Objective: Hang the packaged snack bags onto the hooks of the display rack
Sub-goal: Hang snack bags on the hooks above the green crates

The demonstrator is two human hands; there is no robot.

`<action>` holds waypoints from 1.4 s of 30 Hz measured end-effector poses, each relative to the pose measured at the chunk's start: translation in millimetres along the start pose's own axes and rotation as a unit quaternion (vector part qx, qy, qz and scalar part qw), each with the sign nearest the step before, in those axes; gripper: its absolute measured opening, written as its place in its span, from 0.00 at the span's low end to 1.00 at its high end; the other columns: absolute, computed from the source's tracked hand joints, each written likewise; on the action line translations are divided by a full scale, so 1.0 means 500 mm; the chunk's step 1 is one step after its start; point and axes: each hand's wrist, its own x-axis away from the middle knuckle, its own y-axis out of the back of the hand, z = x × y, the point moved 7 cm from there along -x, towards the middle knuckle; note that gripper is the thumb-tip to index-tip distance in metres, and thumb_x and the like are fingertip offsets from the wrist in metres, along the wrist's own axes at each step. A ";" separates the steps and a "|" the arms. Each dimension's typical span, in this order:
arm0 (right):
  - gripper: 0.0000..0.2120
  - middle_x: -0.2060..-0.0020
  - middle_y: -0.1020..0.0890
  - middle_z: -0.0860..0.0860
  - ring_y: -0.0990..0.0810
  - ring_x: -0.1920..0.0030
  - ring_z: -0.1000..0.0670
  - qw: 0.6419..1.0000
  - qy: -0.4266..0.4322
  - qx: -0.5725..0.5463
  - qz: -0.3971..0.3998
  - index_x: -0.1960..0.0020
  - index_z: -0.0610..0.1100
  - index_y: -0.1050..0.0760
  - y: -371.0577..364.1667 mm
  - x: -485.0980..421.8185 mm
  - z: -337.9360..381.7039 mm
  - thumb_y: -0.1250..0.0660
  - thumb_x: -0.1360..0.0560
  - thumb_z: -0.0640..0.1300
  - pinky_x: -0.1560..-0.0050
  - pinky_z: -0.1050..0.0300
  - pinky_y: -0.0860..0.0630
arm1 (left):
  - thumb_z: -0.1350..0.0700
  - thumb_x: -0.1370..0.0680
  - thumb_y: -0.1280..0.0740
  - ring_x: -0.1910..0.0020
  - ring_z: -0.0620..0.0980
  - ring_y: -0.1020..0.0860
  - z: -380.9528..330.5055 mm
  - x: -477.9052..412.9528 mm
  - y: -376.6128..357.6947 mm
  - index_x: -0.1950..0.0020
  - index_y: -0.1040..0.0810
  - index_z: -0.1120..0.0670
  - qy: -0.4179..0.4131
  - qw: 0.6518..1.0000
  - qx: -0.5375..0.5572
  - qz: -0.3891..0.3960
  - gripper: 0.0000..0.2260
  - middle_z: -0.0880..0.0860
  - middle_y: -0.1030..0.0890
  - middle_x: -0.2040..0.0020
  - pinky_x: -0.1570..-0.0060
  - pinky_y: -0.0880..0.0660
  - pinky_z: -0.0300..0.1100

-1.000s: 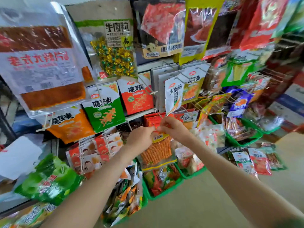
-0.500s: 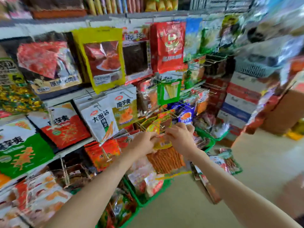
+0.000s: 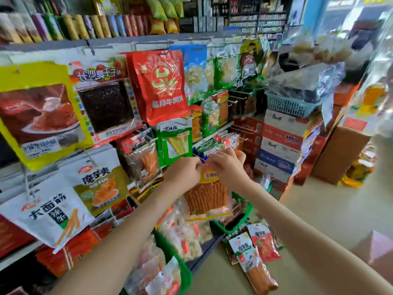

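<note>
Both hands hold one clear snack bag (image 3: 205,196) of orange-brown sticks by its yellow top edge. My left hand (image 3: 184,172) pinches the top left corner and my right hand (image 3: 226,165) pinches the top right. The bag hangs below my hands, in front of the display rack. A thin metal hook (image 3: 198,157) sticks out just above and between my hands. Its tip is close to the bag's top; whether it passes through the hole is hidden by my fingers. Behind hang a green bag (image 3: 175,141) and a red-white pack (image 3: 227,139).
Large hanging bags fill the rack at left: yellow (image 3: 40,111), red (image 3: 158,86), white (image 3: 49,216). Green baskets (image 3: 246,211) of snacks stand below. Loose packs (image 3: 255,248) lie on the floor. Stacked cartons (image 3: 282,143) and a blue basket (image 3: 291,104) stand right.
The view has swung right along the rack. Both hands, still holding the stick bag, have moved with it to hooks further right, near the green bag.
</note>
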 end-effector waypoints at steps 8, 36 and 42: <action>0.10 0.53 0.23 0.57 0.34 0.47 0.51 1.000 -0.029 0.001 -0.008 0.51 0.51 0.20 0.059 -0.170 -0.184 0.38 0.25 0.40 0.40 0.50 0.43 | 0.49 0.20 0.40 0.59 0.56 0.23 -0.096 -0.227 0.004 0.53 0.20 0.52 -0.012 0.999 -0.015 -0.048 0.11 0.54 0.21 0.62 0.69 0.37 0.43; 0.04 0.59 0.24 0.60 0.32 0.44 0.48 0.984 -0.161 -0.075 -0.011 0.62 0.58 0.22 0.087 -0.598 -0.862 0.33 0.30 0.50 0.39 0.41 0.36 | 0.52 0.21 0.38 0.65 0.50 0.25 -0.265 -0.859 -0.238 0.50 0.18 0.52 0.162 0.940 0.199 -0.225 0.10 0.52 0.17 0.60 0.69 0.35 0.42; 0.04 0.57 0.21 0.57 0.38 0.46 0.55 0.969 -0.237 -0.049 -0.050 0.59 0.56 0.20 -0.007 -0.722 -0.998 0.33 0.27 0.49 0.37 0.44 0.42 | 0.52 0.22 0.35 0.57 0.53 0.20 -0.198 -1.024 -0.330 0.50 0.17 0.52 0.241 0.879 0.332 -0.244 0.08 0.52 0.16 0.57 0.62 0.31 0.41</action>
